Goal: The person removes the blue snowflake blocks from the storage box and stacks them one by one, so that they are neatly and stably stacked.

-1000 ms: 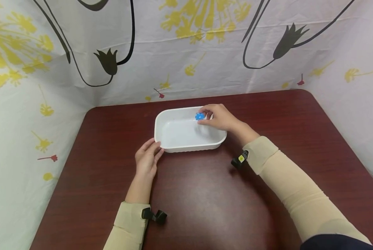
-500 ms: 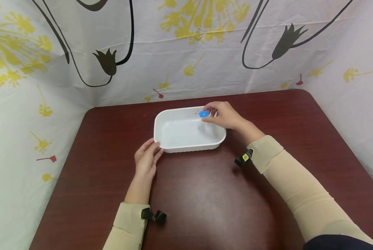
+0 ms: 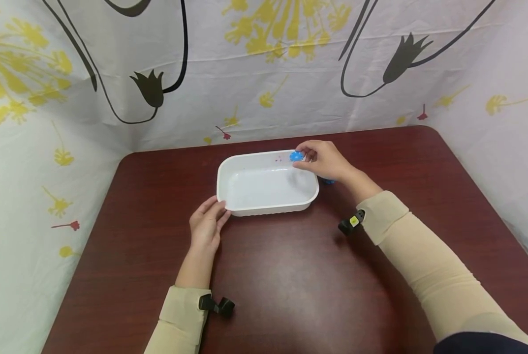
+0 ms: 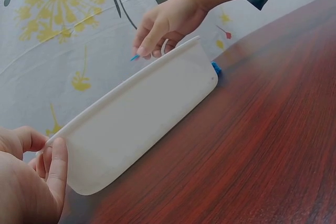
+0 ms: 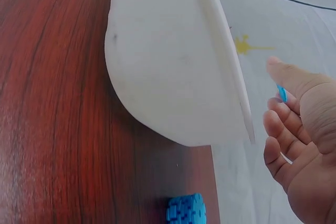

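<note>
A white rectangular tray [image 3: 268, 210] stands on the dark red table. My left hand [image 3: 205, 225] grips its near left corner, with fingers and thumb at the rim. Between the thumb and fingers of my right hand [image 3: 327, 160] is a blue notched plastic disc [image 3: 296, 156], held up over the far right part of the tray. Seen edge-on in the right wrist view, the disc [image 5: 282, 94] is a thin blue piece. Just beyond the tray's right end sits a stack of similar blue discs [image 5: 186, 211], mostly covered by my right hand in the head view.
Wood-grained tabletop [image 3: 264, 275] extends around the tray. A white cloth [image 3: 246, 98] with yellow and grey flower prints hangs behind and along both sides. Each cuff carries a small black wrist camera [image 3: 351, 222].
My right hand has moved right and slightly back with the blue disc, toward the tray's far right rim. Part of the blue stack now shows below it. My left hand stays on the corner.
</note>
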Demonstrator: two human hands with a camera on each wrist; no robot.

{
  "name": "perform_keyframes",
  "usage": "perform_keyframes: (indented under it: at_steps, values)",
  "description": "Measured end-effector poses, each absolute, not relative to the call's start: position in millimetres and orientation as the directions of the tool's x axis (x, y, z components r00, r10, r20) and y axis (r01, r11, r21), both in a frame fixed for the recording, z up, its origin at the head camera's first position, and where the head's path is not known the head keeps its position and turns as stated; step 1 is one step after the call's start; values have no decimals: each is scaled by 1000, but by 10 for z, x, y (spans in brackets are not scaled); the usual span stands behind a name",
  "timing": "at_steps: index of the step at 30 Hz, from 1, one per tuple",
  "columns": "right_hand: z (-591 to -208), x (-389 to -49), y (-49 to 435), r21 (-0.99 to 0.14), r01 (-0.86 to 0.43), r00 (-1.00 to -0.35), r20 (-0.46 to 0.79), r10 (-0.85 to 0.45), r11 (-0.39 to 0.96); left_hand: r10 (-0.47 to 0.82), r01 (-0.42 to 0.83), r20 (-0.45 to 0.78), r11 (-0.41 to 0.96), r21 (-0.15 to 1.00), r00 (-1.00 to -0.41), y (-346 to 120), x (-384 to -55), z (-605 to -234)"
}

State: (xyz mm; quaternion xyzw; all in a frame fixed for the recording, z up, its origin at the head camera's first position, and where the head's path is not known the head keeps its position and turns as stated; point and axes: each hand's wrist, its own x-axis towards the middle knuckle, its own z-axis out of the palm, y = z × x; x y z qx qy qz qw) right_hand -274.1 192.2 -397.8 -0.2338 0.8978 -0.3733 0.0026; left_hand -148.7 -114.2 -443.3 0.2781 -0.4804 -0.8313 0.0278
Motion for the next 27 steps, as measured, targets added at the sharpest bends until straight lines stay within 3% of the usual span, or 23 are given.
perform_keyframes:
  at_steps: [27]
  values:
    - [-4195,-2740,2385,-678,-327,-943,187,-276,659,-304,-230,-438,-533,814,-846,-1155,-1477,-4435]
